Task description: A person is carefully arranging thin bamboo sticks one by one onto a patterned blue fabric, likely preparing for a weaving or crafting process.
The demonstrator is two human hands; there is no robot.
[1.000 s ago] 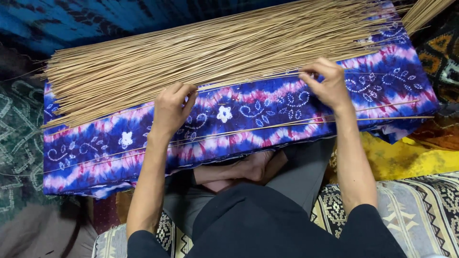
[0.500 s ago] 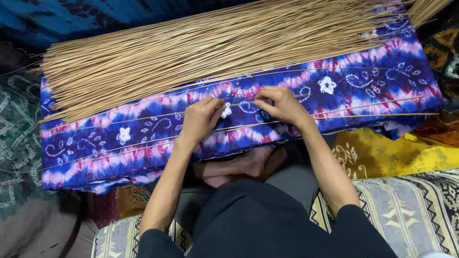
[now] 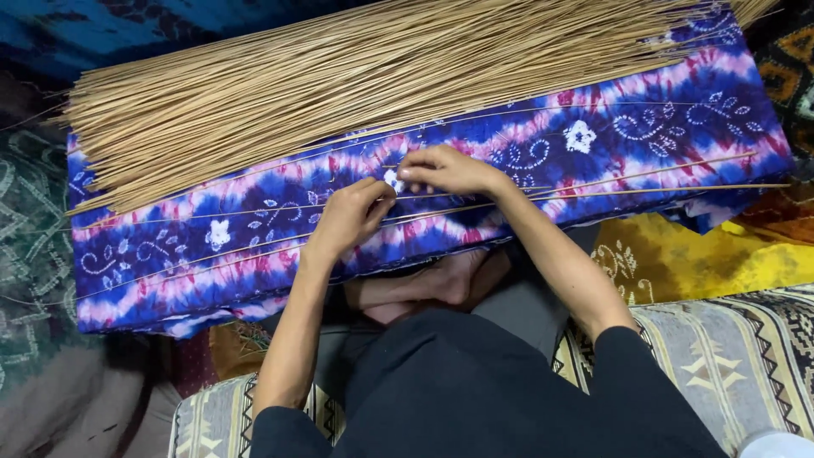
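A blue, purple and pink patterned cloth [image 3: 610,136] covers a long low block in front of me. A big sheaf of thin tan sticks [image 3: 339,85] lies slantwise across its far side. A few single sticks [image 3: 661,174] lie lengthwise on the cloth nearer to me. My left hand [image 3: 348,216] and my right hand [image 3: 445,170] meet at the cloth's middle, fingertips pinched together on a thin stick beside a small white flower print. Whether both hands grip the same stick is hard to tell.
A yellow patterned cloth [image 3: 712,254] lies to the right under the block. I sit cross-legged on a striped woven mat [image 3: 746,356], bare foot [image 3: 441,284] showing below the block. Dark green patterned fabric [image 3: 34,254] lies at the left.
My hands were spread wide apart on the cloth a second ago. They have come together at its middle and now pinch at a stick.
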